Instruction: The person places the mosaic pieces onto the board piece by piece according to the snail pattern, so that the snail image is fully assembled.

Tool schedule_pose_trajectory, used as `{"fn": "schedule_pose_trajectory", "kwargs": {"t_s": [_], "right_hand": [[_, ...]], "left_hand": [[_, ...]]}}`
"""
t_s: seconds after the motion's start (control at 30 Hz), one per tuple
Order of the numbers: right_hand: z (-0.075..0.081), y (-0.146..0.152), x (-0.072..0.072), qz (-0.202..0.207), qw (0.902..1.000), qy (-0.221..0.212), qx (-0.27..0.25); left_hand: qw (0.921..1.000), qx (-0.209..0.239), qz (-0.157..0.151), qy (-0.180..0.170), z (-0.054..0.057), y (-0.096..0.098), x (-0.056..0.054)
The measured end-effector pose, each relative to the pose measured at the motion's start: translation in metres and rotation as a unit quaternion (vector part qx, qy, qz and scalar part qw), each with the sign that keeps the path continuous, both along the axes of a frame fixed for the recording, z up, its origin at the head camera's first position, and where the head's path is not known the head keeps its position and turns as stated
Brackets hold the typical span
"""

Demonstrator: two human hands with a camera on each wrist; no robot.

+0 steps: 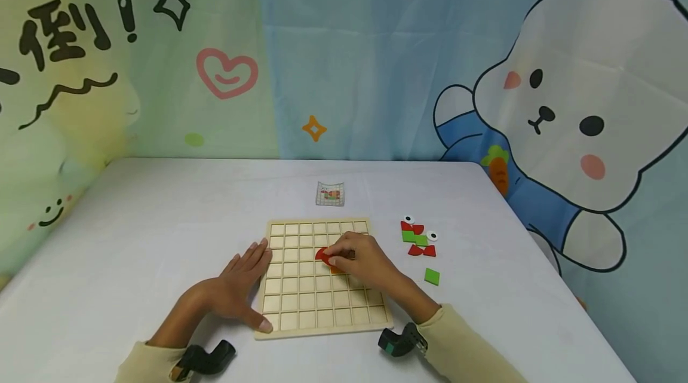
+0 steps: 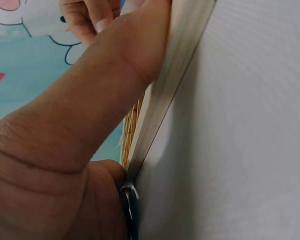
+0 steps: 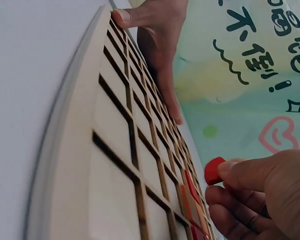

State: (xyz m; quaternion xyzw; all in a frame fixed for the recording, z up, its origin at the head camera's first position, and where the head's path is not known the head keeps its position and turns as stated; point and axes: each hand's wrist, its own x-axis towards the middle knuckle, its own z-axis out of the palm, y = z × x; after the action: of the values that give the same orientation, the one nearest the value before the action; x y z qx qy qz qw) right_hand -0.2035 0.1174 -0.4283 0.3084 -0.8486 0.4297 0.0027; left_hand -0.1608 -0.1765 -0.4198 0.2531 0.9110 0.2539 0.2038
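Note:
A square wooden grid board [image 1: 322,332] lies flat on the white table. My right hand [image 1: 360,257] is over its middle, pinching a small red piece [image 3: 214,171] between thumb and fingertips. In the right wrist view this piece is just off the board's surface. Below it, a flat red piece [image 3: 191,186] and an orange piece [image 3: 190,205] sit in the grid, partly hidden by the hand in the head view. My left hand [image 1: 239,281] rests along the board's left edge, fingers extended, its thumb at the front left corner.
A small picture card [image 1: 330,194] with a grid print lies behind the board. To the right are several red and green pieces [image 1: 421,240], two round white eye pieces [image 1: 432,235] and a separate green square [image 1: 432,276]. A printed curtain [image 1: 344,60] hangs behind the table.

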Motion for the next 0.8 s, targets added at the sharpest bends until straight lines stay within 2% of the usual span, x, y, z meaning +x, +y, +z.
{"fn": "schedule_pose_trajectory", "kwargs": {"t_s": [0.27, 0.5, 0.8], "right_hand": [[-0.003, -0.011, 0.003, 0.014, 0.9998, -0.016, -0.004], [-0.006, -0.014, 0.005, 0.026, 0.9992, 0.002, 0.031], [-0.006, -0.007, 0.003, 0.012, 0.9973, 0.022, 0.069]], "left_hand": [[1.0, -0.001, 0.002, 0.004, 0.0, 0.001, 0.001], [0.9999, -0.007, 0.007, 0.003, -0.001, 0.001, 0.001], [1.0, 0.002, 0.002, 0.0, -0.005, -0.001, -0.001]]}}
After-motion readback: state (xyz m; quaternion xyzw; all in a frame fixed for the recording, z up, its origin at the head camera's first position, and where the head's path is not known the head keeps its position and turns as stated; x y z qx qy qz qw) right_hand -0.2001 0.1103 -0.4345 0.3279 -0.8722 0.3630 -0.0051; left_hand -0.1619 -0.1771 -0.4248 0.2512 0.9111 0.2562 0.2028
